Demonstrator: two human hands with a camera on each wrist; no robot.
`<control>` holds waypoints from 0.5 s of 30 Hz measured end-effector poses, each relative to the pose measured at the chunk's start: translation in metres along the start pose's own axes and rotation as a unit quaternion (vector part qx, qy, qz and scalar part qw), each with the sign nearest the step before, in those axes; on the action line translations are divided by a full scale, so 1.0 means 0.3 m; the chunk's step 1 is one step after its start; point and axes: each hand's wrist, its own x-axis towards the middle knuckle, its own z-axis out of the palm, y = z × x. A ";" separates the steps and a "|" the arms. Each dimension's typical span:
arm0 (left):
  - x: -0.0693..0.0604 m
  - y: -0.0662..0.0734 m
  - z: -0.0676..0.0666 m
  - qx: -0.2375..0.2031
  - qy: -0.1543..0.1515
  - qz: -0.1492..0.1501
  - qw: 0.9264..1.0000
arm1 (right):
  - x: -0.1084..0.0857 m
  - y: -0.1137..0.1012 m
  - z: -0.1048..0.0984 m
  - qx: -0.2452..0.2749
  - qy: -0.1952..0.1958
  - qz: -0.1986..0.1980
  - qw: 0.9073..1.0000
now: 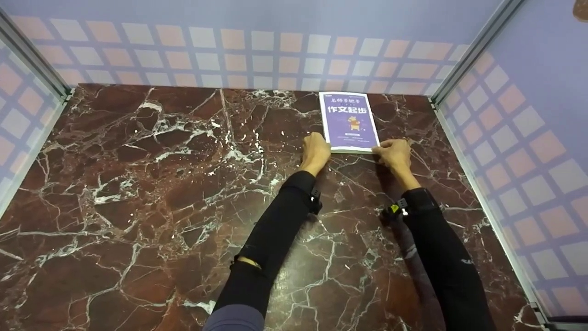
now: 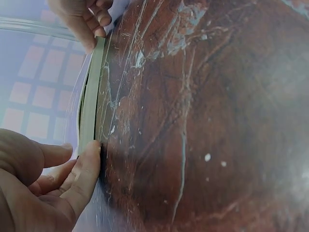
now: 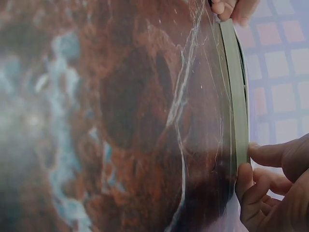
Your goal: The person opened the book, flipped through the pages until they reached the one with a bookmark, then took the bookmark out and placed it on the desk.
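Note:
A purple book [image 1: 351, 122] with white Chinese lettering and a small cartoon animal lies flat on the marble table, its far edge close to the back wall. My left hand [image 1: 316, 151] holds its near left corner, thumb and fingers bent about it. At the near right corner my right hand [image 1: 394, 154] pinches the book between thumb and fingers. From the left wrist, the greenish-white page edge [image 2: 91, 96] runs between both hands, with the left hand [image 2: 53, 183] nearest. The right wrist view shows the right thumb [image 3: 270, 153] at the cover side and fingertips lower on the edge.
The dark red marble table [image 1: 161, 220] has white veins and small pale flecks. Checked panels stand around it: a back wall [image 1: 257, 55], a right wall [image 1: 528, 161] and a left wall at the image edge. Metal posts join them at the corners.

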 end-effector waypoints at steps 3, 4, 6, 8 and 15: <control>-0.009 -0.007 -0.016 -0.004 -0.001 -0.002 1.000 | -0.014 -0.004 0.001 0.002 -0.009 0.008 1.000; -0.010 -0.009 -0.022 -0.008 -0.002 -0.003 1.000 | -0.019 -0.006 0.002 0.001 -0.013 0.010 1.000; -0.014 -0.015 -0.034 -0.013 -0.005 -0.009 1.000 | -0.028 -0.010 0.003 -0.005 -0.019 0.012 1.000; -0.016 -0.023 -0.047 -0.023 -0.015 -0.023 0.999 | -0.037 -0.015 0.004 -0.013 -0.026 0.009 1.000; -0.023 -0.047 -0.088 -0.039 -0.045 -0.048 0.997 | -0.073 -0.032 0.006 -0.023 -0.053 -0.011 0.998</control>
